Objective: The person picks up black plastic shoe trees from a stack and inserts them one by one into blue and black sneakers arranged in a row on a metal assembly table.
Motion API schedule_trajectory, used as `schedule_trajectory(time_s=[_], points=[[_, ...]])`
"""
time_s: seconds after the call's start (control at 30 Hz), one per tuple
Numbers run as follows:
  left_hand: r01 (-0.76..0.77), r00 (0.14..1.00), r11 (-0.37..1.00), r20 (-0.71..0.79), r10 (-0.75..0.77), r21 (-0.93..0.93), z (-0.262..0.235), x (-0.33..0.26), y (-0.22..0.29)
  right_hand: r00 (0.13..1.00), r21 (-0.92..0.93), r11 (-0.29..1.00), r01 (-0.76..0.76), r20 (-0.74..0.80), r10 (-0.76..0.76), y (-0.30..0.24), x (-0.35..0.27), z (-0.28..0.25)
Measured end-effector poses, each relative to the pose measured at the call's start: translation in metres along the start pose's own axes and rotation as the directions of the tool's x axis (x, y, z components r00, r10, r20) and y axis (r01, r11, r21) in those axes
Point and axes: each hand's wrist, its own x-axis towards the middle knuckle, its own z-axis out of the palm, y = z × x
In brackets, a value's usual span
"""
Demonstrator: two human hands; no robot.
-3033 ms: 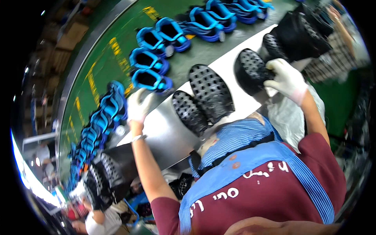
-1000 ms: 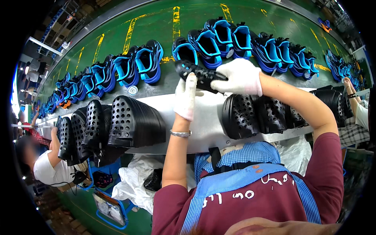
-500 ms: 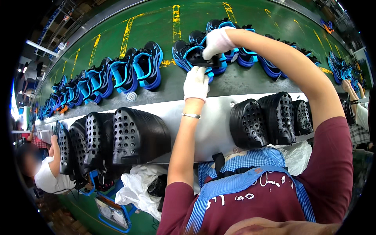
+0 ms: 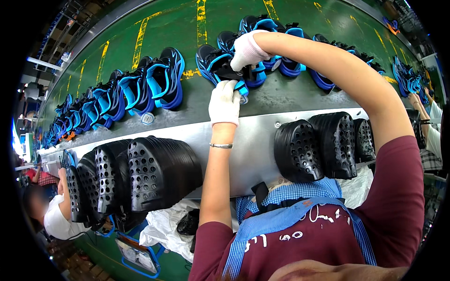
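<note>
A black-and-blue sneaker lies on the green belt in front of me, toe pointing away. My left hand, in a white glove, closes its fingers on the sneaker's heel end. From above, my gloved right hand reaches over the shoe and grips a dark insert at its opening. The insert sits partly inside the shoe; its far end is hidden. Right-hand fingertips are partly covered by the hand itself.
Stacked black perforated inserts stand on the metal ledge, left and right. Rows of sneakers line the belt on both sides. A person in white works at the far left; another person's arms show at the far right.
The sneaker and both hands have shifted slightly left, along with the other shoes on the belt. The dark insert sits a little differently under my right hand.
</note>
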Motion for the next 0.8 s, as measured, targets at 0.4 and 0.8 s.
schedule_trajectory(time_s=[0.4, 0.8], points=[[0.015, 0.994, 0.975, -0.105, 0.008, 0.221, -0.001, -0.004, -0.003, 0.999, -0.136, 0.991, -0.004, -0.040, -0.002, -0.008, -0.020, -0.001], [0.300, 0.857, 0.910, 0.338, -0.389, 0.285, -0.013, 0.027, -0.002, 0.901, -0.038, 0.999, -0.033, -0.433, 0.013, -0.053, 0.049, 0.062]])
